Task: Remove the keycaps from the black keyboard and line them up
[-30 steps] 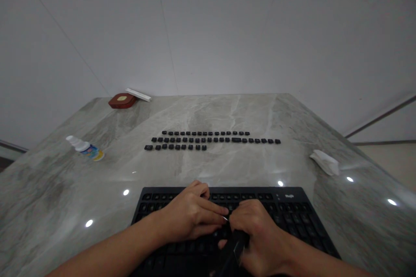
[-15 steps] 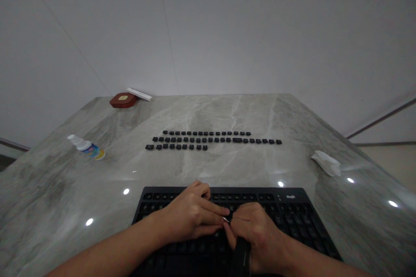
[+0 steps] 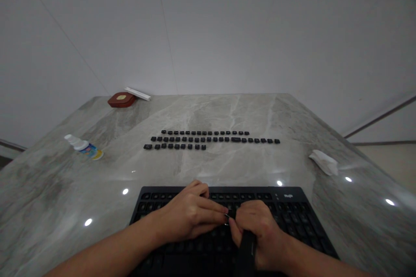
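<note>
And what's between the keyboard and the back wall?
The head view shows three rows of black keycaps on the table, then, farther back at left, a reddish box and a white strip.

Matt plastic computer keyboard (image 3: 227, 197) on a glossy, marble-like tabletop (image 3: 234, 166). Over the keyboard, I see a tool (image 3: 246, 254) with shiny metal tip (image 3: 227, 215); beyond the keyboard, plastic keycaps (image 3: 203, 140); left of it, smooth plastic spray bottle (image 3: 85, 148); right, papery tissue (image 3: 324, 162).
</note>
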The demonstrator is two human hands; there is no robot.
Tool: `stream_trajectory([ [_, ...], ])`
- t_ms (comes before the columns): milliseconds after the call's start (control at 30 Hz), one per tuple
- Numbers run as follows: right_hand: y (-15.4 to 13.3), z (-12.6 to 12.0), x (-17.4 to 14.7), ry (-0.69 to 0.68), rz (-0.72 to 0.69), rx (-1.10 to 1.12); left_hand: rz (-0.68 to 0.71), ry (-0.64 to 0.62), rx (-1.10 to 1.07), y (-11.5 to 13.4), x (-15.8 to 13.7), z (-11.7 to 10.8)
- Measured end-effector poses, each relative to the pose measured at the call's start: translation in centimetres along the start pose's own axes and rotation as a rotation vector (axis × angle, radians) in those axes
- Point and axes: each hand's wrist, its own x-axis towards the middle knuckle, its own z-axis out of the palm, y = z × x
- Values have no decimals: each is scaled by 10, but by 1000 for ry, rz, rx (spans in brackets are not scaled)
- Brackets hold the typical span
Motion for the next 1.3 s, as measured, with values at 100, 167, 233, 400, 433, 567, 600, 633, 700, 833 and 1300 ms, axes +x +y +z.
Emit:
stream_trajectory([
  [100,2,0,1,36,-54,-55,35,51,10,2,2,-2],
  [167,2,0,1,69,-85,-92,44,68,21,3,3,-3],
  [233,2,-1,1,94,-103,-105,46,76,31,4,4,-4],
  [400,1,-5,1,148,-116,-62,53,135,-49,2,1,-2],
  [433,1,-6,2,166,-109,-55,29,164,-96,1,0,0],
  [567,2,-11,5,214,-91,-49,-202,313,-344,-1,-4,5],
  [600,2,-11,6,208,-91,-50,-256,345,-407,-2,-5,5],
  [633,2,-11,7,198,-91,-50,-299,368,-468,-2,-4,6],
  [700,2,-11,7,181,-100,-45,-357,397,-585,-2,-3,6],
  [833,2,-11,6,172,-119,-40,-421,404,-746,-2,0,3],
  [1300,2,-11,5,179,-149,-27,-487,437,-381,-10,1,-2],
])
